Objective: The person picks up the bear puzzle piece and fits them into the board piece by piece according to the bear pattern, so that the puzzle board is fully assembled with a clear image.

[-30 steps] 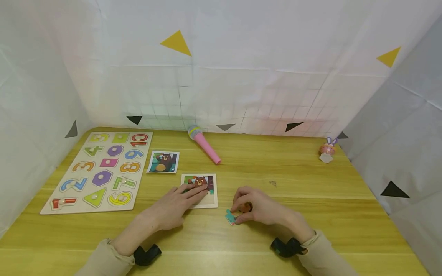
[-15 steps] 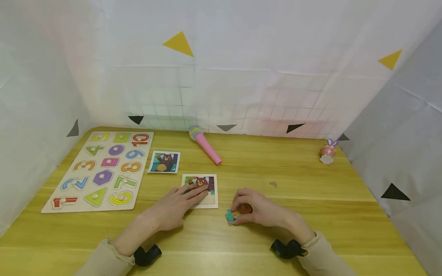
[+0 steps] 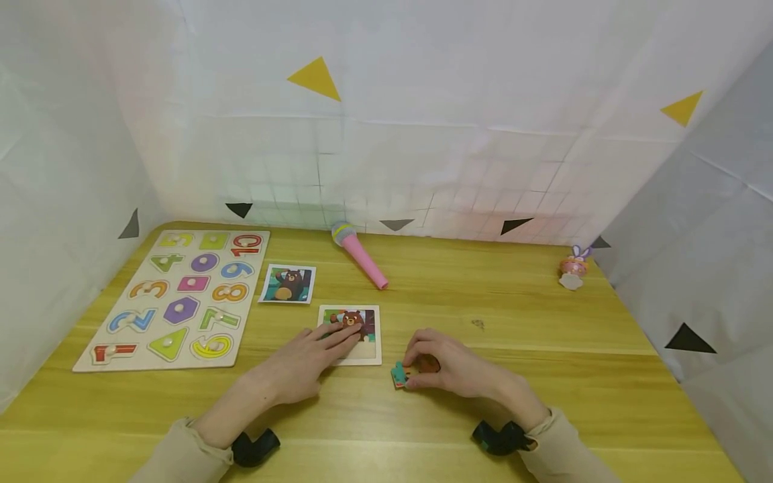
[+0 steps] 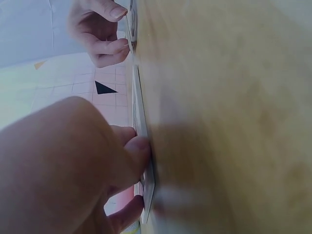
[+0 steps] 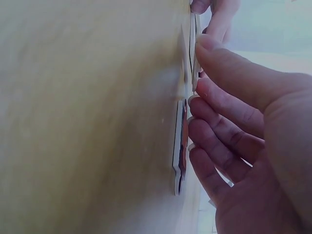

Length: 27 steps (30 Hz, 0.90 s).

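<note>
My left hand (image 3: 298,365) rests with its fingers spread over a small square puzzle board (image 3: 378,352), which shows a brown bear and a bare light strip at its near side. In the left wrist view, the left thumb (image 4: 139,151) touches the board's edge. To the right, my right hand (image 3: 449,362) pinches a teal jigsaw piece (image 3: 398,376) between thumb and forefinger, close over the table. Under its palm lies a brown jigsaw piece (image 3: 429,363), partly hidden; the right wrist view shows this flat piece (image 5: 178,151) below the curled fingers.
A picture card of the bear (image 3: 287,284) lies behind the left hand. At the left is a number-and-shape peg board (image 3: 181,305). A pink toy microphone (image 3: 362,258) lies at the back, and a small bunny-eared toy (image 3: 574,267) stands at the far right.
The right hand has shifted slightly left, and the teal jigsaw piece has moved left and turned a little in its grip. The left hand has stayed on the puzzle board.
</note>
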Each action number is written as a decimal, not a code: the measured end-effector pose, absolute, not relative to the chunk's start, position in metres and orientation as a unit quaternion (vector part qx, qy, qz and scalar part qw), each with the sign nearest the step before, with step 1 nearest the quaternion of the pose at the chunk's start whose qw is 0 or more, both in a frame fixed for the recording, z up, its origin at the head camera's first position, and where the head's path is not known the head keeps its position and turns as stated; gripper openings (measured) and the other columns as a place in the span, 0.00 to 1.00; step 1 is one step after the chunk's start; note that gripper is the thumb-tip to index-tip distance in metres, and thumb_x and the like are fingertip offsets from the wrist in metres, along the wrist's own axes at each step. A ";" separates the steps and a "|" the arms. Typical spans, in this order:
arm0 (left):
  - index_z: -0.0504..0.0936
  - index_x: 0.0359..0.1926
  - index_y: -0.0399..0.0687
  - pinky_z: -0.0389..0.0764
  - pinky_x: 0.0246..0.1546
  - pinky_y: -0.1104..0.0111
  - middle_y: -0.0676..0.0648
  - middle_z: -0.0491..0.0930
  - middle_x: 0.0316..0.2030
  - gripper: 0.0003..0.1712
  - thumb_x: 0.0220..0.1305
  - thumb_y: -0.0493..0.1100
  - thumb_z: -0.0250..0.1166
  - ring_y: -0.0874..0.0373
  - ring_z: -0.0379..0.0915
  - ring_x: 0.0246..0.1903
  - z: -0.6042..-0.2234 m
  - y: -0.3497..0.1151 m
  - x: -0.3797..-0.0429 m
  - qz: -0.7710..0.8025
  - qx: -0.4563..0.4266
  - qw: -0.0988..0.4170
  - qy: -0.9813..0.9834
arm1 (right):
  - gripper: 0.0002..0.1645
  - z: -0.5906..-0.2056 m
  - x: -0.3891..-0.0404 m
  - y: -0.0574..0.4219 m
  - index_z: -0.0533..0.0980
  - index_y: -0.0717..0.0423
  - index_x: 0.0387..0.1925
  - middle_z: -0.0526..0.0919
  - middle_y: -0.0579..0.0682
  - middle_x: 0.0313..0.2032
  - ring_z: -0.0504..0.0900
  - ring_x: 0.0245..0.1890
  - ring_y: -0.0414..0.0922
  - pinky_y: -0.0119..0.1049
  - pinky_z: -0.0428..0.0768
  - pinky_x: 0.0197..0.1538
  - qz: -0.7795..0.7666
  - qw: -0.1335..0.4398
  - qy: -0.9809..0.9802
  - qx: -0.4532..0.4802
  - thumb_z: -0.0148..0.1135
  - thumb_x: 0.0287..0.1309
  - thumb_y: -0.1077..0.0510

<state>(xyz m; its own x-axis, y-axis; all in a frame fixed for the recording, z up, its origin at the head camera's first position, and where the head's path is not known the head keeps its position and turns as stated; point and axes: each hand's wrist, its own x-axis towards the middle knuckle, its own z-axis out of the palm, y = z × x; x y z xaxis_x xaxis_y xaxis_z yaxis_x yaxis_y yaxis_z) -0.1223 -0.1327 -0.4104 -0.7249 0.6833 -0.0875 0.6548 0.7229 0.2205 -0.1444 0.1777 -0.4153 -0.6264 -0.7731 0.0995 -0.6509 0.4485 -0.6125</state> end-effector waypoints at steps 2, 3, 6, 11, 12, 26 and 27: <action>0.55 0.79 0.53 0.63 0.68 0.40 0.52 0.50 0.79 0.54 0.50 0.28 0.63 0.46 0.47 0.76 -0.410 -0.133 -0.122 0.089 0.358 0.084 0.925 | 0.12 -0.416 -0.144 0.178 0.82 0.46 0.40 0.78 0.40 0.43 0.74 0.36 0.38 0.27 0.76 0.37 -0.314 0.093 0.845 -0.422 0.71 0.59 0.46; 0.56 0.78 0.52 0.63 0.68 0.40 0.51 0.50 0.79 0.54 0.49 0.27 0.62 0.46 0.47 0.76 -0.410 -0.133 -0.122 0.091 0.359 0.082 0.925 | 0.12 -0.416 -0.144 0.178 0.82 0.46 0.40 0.77 0.40 0.43 0.74 0.36 0.39 0.28 0.76 0.37 -0.314 0.092 0.846 -0.421 0.70 0.59 0.46; 0.59 0.77 0.49 0.62 0.70 0.43 0.49 0.53 0.78 0.49 0.53 0.28 0.62 0.44 0.48 0.76 -0.409 -0.135 -0.121 0.093 0.367 0.066 0.923 | 0.13 -0.416 -0.144 0.178 0.82 0.46 0.40 0.78 0.40 0.43 0.74 0.36 0.39 0.28 0.76 0.37 -0.315 0.092 0.847 -0.418 0.70 0.59 0.45; 0.62 0.75 0.44 0.60 0.73 0.49 0.45 0.58 0.76 0.32 0.72 0.39 0.57 0.41 0.51 0.75 -0.409 -0.142 -0.122 0.099 0.375 0.026 0.921 | 0.13 -0.416 -0.144 0.178 0.82 0.45 0.41 0.78 0.40 0.43 0.74 0.37 0.39 0.30 0.76 0.39 -0.314 0.094 0.850 -0.413 0.70 0.59 0.44; 0.63 0.75 0.43 0.60 0.73 0.50 0.44 0.59 0.76 0.31 0.74 0.42 0.56 0.41 0.52 0.75 -0.409 -0.145 -0.123 0.101 0.374 0.021 0.922 | 0.13 -0.416 -0.144 0.178 0.82 0.45 0.41 0.78 0.40 0.43 0.74 0.38 0.39 0.30 0.76 0.40 -0.314 0.094 0.850 -0.413 0.69 0.59 0.44; 0.58 0.77 0.43 0.65 0.69 0.47 0.39 0.55 0.76 0.35 0.76 0.50 0.55 0.42 0.54 0.74 -0.403 -0.166 -0.121 0.162 0.322 0.081 0.929 | 0.12 -0.411 -0.141 0.169 0.82 0.46 0.42 0.78 0.40 0.43 0.76 0.43 0.39 0.34 0.79 0.47 -0.314 0.077 0.853 -0.409 0.69 0.61 0.46; 0.58 0.77 0.43 0.65 0.69 0.47 0.39 0.55 0.76 0.35 0.76 0.50 0.55 0.42 0.54 0.74 -0.403 -0.165 -0.121 0.163 0.322 0.082 0.929 | 0.12 -0.410 -0.141 0.166 0.82 0.46 0.42 0.78 0.40 0.43 0.77 0.43 0.40 0.35 0.79 0.48 -0.314 0.072 0.855 -0.406 0.69 0.61 0.46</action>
